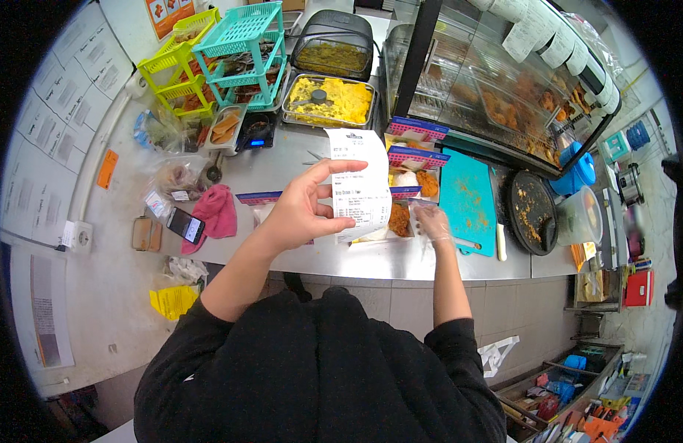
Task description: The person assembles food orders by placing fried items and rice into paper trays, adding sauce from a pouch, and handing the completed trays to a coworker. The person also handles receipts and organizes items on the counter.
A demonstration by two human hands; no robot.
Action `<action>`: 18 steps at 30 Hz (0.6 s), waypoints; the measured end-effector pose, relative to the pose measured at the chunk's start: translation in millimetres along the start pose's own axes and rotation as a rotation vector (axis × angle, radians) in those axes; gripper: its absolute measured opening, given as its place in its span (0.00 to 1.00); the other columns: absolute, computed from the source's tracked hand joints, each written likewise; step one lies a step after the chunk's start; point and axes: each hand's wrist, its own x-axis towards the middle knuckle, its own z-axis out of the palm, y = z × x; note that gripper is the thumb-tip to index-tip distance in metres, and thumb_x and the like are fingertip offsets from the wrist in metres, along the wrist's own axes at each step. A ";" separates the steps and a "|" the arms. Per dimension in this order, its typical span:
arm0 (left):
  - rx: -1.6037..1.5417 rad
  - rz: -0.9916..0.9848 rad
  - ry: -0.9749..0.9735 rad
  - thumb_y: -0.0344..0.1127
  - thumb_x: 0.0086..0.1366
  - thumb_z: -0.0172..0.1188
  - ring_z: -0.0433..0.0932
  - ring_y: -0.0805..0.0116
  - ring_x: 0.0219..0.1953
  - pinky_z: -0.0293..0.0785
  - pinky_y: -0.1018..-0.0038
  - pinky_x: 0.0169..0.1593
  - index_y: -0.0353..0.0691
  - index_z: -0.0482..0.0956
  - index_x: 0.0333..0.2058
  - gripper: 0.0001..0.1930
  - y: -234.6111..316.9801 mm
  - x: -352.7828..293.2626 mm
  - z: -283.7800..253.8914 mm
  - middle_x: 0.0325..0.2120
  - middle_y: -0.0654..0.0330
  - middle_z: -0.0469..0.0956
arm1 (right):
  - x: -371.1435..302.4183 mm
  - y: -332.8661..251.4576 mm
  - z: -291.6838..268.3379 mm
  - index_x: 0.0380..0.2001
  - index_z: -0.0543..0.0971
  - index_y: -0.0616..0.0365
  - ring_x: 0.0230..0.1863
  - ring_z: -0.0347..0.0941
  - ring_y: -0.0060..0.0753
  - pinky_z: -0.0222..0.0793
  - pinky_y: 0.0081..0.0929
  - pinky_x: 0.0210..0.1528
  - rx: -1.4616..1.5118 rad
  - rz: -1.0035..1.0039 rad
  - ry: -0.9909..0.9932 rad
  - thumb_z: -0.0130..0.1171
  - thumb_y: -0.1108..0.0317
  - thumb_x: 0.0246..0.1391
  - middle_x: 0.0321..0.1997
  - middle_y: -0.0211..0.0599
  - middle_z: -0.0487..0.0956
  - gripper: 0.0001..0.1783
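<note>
My left hand (297,205), bare, pinches a long printed paper receipt (352,173) between thumb and fingers, raised over the counter. On my right hand (432,223) is a clear plastic glove; its fingers are bunched at the right edge of a nearby food box. Whatever they may grip is hidden. In that box lies a piece of fried chicken (400,219) beside something white, partly covered by the receipt. Just behind, another open box holds white rice (405,179) and fried chicken (428,184). Further purple-edged boxes (419,130) stand in a row toward the back.
Right of the boxes lie a crumb-strewn turquoise cutting board (468,196), a white-handled knife (501,242) and a round black tray (532,210). A glass food warmer (496,81) stands behind. A tray of yellow food (330,100), stacked baskets (241,55), pink cloth (216,210) and phone (185,225) lie leftward.
</note>
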 end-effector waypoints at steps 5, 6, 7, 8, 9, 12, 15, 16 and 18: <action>0.036 0.018 -0.015 0.14 0.53 0.67 0.76 0.64 0.57 0.81 0.68 0.56 0.36 0.61 0.66 0.42 10.0 0.2 4.4 0.59 0.54 0.71 | 51.7 37.0 46.1 0.36 0.85 0.65 0.42 0.81 0.55 0.74 0.41 0.49 -0.177 -0.240 0.061 0.60 0.46 0.54 0.36 0.57 0.84 0.28; 0.057 0.049 -0.015 0.14 0.53 0.67 0.76 0.64 0.57 0.81 0.68 0.56 0.36 0.60 0.67 0.42 11.5 0.3 5.2 0.59 0.54 0.72 | 55.5 39.9 51.5 0.36 0.85 0.65 0.43 0.81 0.55 0.73 0.43 0.49 -0.191 -0.194 0.040 0.59 0.46 0.55 0.37 0.58 0.84 0.27; 0.051 0.031 -0.019 0.15 0.52 0.67 0.76 0.64 0.58 0.82 0.70 0.53 0.36 0.62 0.66 0.41 13.2 0.1 6.1 0.60 0.56 0.70 | 57.8 42.0 52.6 0.35 0.85 0.64 0.44 0.81 0.55 0.73 0.44 0.49 -0.204 -0.136 0.072 0.58 0.46 0.56 0.37 0.58 0.84 0.27; 0.044 0.023 -0.027 0.16 0.52 0.67 0.75 0.64 0.59 0.83 0.72 0.51 0.37 0.64 0.65 0.41 14.8 -0.1 7.0 0.61 0.58 0.69 | 56.0 44.8 56.4 0.34 0.86 0.62 0.44 0.81 0.56 0.72 0.48 0.48 -0.230 -0.188 0.142 0.56 0.47 0.57 0.38 0.56 0.84 0.25; 0.035 0.013 -0.038 0.16 0.51 0.66 0.74 0.64 0.59 0.84 0.74 0.49 0.37 0.65 0.65 0.40 16.5 -0.5 8.0 0.62 0.60 0.67 | 53.9 47.2 56.5 0.35 0.85 0.60 0.47 0.80 0.56 0.71 0.47 0.50 -0.247 -0.211 0.137 0.54 0.48 0.57 0.40 0.55 0.83 0.25; 0.043 -0.004 -0.062 0.17 0.51 0.66 0.74 0.64 0.59 0.84 0.73 0.49 0.37 0.65 0.65 0.40 19.6 0.4 10.9 0.62 0.60 0.67 | 38.0 58.1 60.9 0.37 0.85 0.57 0.51 0.77 0.57 0.70 0.46 0.55 -0.358 -0.189 0.167 0.51 0.49 0.59 0.45 0.54 0.83 0.24; 0.045 0.045 -0.110 0.17 0.51 0.66 0.74 0.64 0.59 0.84 0.73 0.50 0.37 0.64 0.65 0.41 18.9 4.8 11.3 0.61 0.59 0.68 | 24.5 70.6 61.4 0.39 0.85 0.57 0.50 0.78 0.58 0.71 0.47 0.54 -0.442 -0.172 0.143 0.52 0.50 0.59 0.44 0.55 0.83 0.22; 0.036 0.037 -0.137 0.17 0.52 0.67 0.74 0.64 0.59 0.83 0.72 0.51 0.38 0.64 0.66 0.41 18.1 6.8 10.0 0.61 0.58 0.68 | 23.0 73.4 59.4 0.40 0.85 0.58 0.50 0.78 0.58 0.72 0.47 0.53 -0.427 -0.126 0.109 0.53 0.51 0.59 0.44 0.55 0.83 0.22; 0.026 0.037 -0.196 0.17 0.52 0.67 0.74 0.64 0.59 0.83 0.72 0.52 0.38 0.63 0.66 0.42 17.2 11.8 4.8 0.61 0.58 0.68 | 20.5 77.4 53.5 0.40 0.85 0.57 0.49 0.79 0.57 0.73 0.46 0.52 -0.428 -0.062 0.041 0.55 0.52 0.57 0.43 0.54 0.83 0.21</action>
